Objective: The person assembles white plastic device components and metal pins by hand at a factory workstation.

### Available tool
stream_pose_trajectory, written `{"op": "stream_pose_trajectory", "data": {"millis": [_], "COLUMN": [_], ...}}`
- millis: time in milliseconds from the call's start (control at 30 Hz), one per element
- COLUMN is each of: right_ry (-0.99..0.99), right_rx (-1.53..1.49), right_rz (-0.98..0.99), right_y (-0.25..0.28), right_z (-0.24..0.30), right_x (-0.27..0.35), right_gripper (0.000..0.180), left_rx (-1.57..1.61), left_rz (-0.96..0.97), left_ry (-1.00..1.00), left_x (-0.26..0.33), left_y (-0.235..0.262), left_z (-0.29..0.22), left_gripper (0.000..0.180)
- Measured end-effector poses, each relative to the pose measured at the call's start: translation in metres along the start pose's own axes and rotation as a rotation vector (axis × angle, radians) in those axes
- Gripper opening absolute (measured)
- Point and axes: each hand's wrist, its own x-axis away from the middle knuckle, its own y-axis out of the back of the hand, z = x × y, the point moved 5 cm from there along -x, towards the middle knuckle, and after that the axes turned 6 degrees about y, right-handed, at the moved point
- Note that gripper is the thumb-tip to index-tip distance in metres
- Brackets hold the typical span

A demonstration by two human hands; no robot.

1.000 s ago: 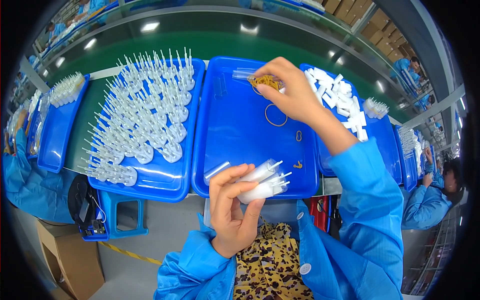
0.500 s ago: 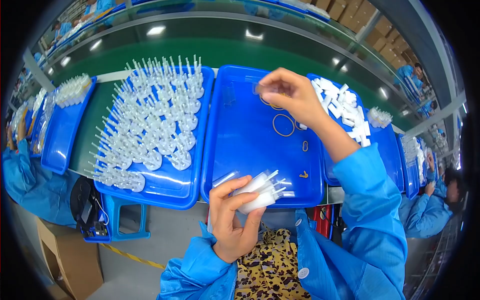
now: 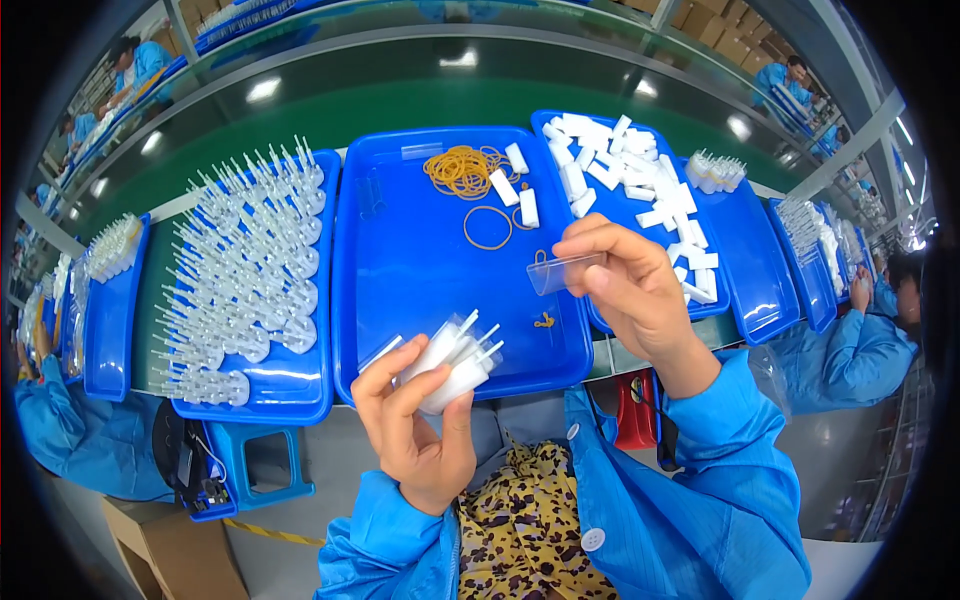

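**Both hands full above the middle tray**

Low in the centre of the frame, the left hand (image 3: 420, 420) is clenched around a bundle of white plastic pieces (image 3: 455, 358) with thin tips pointing up and right. Right of centre, the right hand (image 3: 625, 285) pinches a small clear plastic strip (image 3: 562, 272) between fingertips. Beneath lies a blue tray (image 3: 420, 260), with a heap of yellow rubber bands (image 3: 462, 168) at its upper edge.
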Motion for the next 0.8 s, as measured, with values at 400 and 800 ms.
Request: {"op": "stream_pose_trajectory", "data": {"millis": [400,800], "right_ry": [0.003,0.016], "right_rx": [-0.132,-0.113], "right_rz": [-0.227,-0.161], "right_y": [-0.015,-0.019], "right_z": [-0.019,-0.022], "right_x": [0.049,0.047], "right_gripper": [0.022,0.02], "left_rx": [-0.024,-0.031], "left_rz": [-0.002,0.018], "left_ry": [0.032,0.056], "left_x": [0.002,0.003], "left_y": [-0.01,-0.013], "left_z": [-0.006,-0.003], "left_gripper": [0.023,0.023]}}
